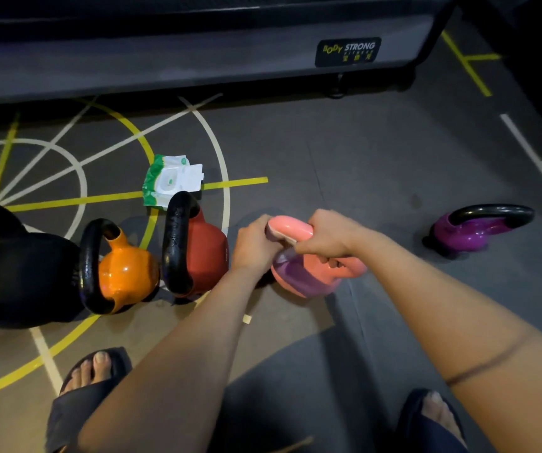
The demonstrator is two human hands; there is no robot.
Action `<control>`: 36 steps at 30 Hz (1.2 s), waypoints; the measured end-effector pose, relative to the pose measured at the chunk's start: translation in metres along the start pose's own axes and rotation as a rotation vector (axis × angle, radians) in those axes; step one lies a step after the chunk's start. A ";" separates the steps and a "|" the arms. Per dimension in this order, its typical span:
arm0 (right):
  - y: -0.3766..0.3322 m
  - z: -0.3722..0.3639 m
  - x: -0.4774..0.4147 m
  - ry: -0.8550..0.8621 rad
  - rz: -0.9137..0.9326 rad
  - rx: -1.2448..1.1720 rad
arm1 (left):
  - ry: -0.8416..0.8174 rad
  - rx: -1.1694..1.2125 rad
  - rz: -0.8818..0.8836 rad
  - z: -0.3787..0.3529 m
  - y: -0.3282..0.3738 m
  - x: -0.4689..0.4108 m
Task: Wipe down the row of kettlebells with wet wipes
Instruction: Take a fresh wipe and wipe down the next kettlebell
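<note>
Grey gym floor [377, 165]: both hands grip the pink kettlebell [309, 273], left hand [253, 245] on a wipe [278, 238], right hand [331, 237] closed around its handle.

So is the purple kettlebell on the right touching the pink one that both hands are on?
Apart. The head view shows bare grey floor between the purple kettlebell and the pink kettlebell.

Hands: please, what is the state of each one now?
Left hand: closed, pressing a wipe on the pink kettlebell.
Right hand: closed around the pink kettlebell's handle.
</note>
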State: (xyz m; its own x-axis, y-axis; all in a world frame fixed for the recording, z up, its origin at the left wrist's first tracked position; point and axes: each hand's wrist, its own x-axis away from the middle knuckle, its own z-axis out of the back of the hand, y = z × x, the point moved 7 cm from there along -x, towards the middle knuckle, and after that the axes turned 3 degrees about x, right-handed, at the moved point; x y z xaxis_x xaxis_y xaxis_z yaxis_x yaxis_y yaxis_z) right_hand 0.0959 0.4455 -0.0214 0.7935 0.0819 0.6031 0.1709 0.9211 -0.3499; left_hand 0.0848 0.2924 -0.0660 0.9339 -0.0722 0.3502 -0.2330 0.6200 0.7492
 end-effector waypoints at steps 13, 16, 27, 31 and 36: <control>-0.032 -0.017 -0.007 0.410 -0.396 -0.512 | 0.454 0.078 -0.126 0.148 0.030 0.012; -0.047 -0.028 -0.011 0.433 -0.459 -0.637 | 0.426 0.082 -0.128 0.152 0.020 0.012; -0.057 -0.028 -0.005 0.384 -0.433 -0.830 | 0.417 0.166 -0.138 0.139 0.021 0.025; -0.002 0.013 0.007 0.409 -0.394 -0.881 | 0.451 0.150 -0.156 0.117 0.051 0.035; 0.113 0.037 0.038 0.617 -0.559 -0.696 | 0.463 0.074 -0.292 0.061 0.087 0.055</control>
State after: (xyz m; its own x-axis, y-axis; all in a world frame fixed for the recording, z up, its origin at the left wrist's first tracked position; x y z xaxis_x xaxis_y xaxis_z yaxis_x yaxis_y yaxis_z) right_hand 0.1244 0.5668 -0.0116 0.6242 -0.6668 0.4071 0.7390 0.3349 -0.5846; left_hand 0.0991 0.2946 0.0527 0.9803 0.1292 -0.1493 0.0503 0.5678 0.8217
